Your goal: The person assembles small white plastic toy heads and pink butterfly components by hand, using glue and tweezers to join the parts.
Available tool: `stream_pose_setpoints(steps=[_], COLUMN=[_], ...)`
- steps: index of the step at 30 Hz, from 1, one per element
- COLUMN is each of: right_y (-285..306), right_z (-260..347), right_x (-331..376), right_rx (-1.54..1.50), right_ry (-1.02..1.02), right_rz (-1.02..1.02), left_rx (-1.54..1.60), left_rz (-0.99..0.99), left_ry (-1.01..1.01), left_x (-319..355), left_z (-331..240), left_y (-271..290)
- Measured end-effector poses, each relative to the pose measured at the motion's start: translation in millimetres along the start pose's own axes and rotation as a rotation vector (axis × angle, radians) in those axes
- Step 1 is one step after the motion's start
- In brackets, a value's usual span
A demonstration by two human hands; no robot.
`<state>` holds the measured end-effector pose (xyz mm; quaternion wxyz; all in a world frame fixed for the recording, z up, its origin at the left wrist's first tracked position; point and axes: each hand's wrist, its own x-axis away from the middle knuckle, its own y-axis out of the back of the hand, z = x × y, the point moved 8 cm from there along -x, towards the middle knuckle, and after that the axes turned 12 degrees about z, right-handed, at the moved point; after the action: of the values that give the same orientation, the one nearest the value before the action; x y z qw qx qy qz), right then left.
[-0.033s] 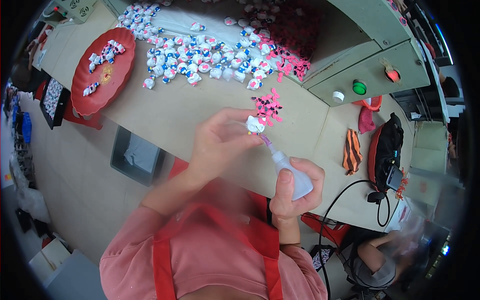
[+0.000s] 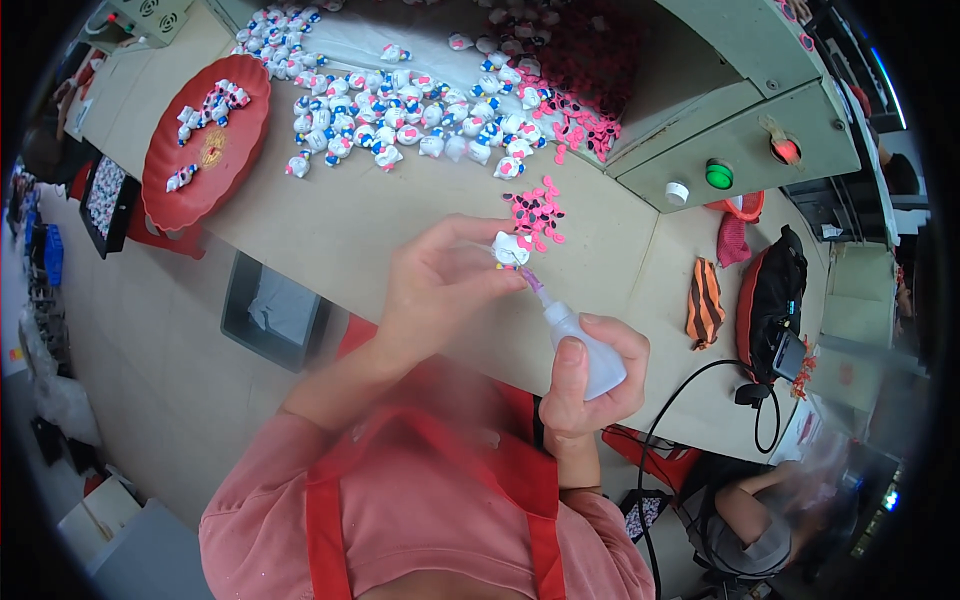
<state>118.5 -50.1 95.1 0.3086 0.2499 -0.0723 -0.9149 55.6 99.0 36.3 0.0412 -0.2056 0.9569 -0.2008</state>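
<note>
My left hand (image 2: 430, 290) pinches a small white cat figurine (image 2: 508, 249) above the beige table (image 2: 400, 230). My right hand (image 2: 580, 405) grips a small translucent squeeze bottle (image 2: 592, 357) whose purple nozzle points up at the figurine's underside and touches it. Just behind the figurine, a little heap of pink bow pieces (image 2: 538, 212) lies on the table. Further back, several more white figurines (image 2: 400, 110) with pink and blue details are spread out.
A red tray (image 2: 215, 175) holding a few figurines sits at the back left. A grey control box (image 2: 740, 130) with a green and a red button stands at the right. A striped cloth (image 2: 705, 300), a black bag (image 2: 770, 290) and a cable lie beyond it. Another person (image 2: 750, 515) sits lower right.
</note>
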Motion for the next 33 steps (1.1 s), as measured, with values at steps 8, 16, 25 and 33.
stream_pose_setpoints(steps=[8,16,25,33], right_y=[-4,3,6,8], right_z=[-1,-2,-4,-5], right_x=[-7,-5,-4,-4], right_rx=[-0.035,0.009,-0.032,-0.020], right_ry=[0.017,0.003,0.006,0.000], right_rz=[0.052,0.057,0.026,0.012], left_rx=[-0.094,-0.162,0.078,0.175], left_rz=[-0.014,-0.042,0.049,0.053], left_ry=[-0.065,-0.110,0.127,0.115], left_x=[-3,-2,-7,-7], left_z=[-1,-5,12,11], left_y=[0,1,3,1])
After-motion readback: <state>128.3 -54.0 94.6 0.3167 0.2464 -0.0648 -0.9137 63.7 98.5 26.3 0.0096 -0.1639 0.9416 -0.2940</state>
